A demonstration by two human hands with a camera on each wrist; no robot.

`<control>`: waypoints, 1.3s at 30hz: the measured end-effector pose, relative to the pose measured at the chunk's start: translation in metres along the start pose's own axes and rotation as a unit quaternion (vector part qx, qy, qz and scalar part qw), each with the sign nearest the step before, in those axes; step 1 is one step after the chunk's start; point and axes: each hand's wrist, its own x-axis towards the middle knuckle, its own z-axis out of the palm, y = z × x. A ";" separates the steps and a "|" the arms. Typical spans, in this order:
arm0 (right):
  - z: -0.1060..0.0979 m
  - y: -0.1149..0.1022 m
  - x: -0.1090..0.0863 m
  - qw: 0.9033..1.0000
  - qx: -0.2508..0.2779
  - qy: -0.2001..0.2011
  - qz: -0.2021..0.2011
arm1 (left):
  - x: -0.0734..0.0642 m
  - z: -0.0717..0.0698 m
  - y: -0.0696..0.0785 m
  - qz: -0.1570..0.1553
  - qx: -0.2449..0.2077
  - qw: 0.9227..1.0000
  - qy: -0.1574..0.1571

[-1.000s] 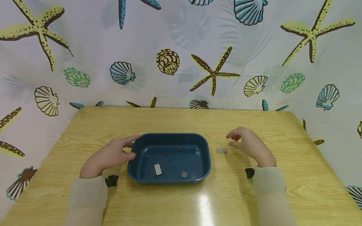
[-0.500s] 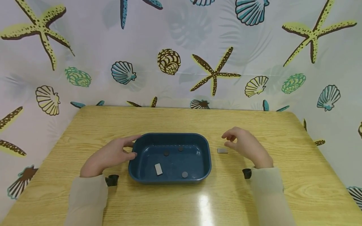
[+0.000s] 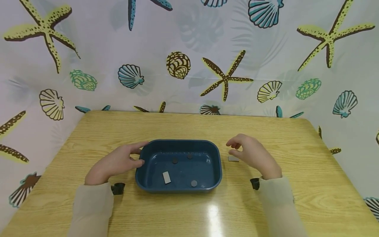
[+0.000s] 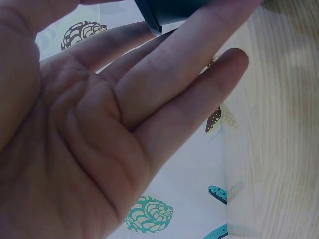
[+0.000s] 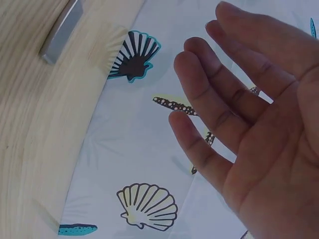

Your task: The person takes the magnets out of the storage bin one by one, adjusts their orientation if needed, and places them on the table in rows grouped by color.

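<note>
A dark blue tray [image 3: 177, 190] sits mid-table in the head view. In it lie a small white rectangular block [image 3: 166, 177], a grey disc [image 3: 193, 183] and two darker discs, one of them a round dark disc [image 3: 175, 160]. My left hand [image 3: 118, 161] touches the tray's left end, thumb at the side rim and fingers fairly straight toward the far corner. My right hand [image 3: 251, 153] hovers right of the tray with fingers loosely bent and nothing between them. Just below its thumb lies a small silver-grey bar [image 3: 233, 159], also visible as a metallic bar [image 5: 62, 30] in the right wrist view.
The wooden table [image 3: 189, 126] meets a white cloth [image 3: 154, 89] with shell and starfish prints at its back and sides. A black wrist camera [image 3: 118, 188] sits below the left wrist and a similar camera [image 3: 255, 183] beside the right wrist.
My right hand has moved left toward the tray, and its thumb now comes over part of the grey bar. The left hand and the tray keep their places.
</note>
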 end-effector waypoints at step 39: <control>0.060 -0.079 0.003 0.977 -0.084 0.007 -0.197 | -0.001 0.000 0.001 -0.001 -0.015 1.000 -0.003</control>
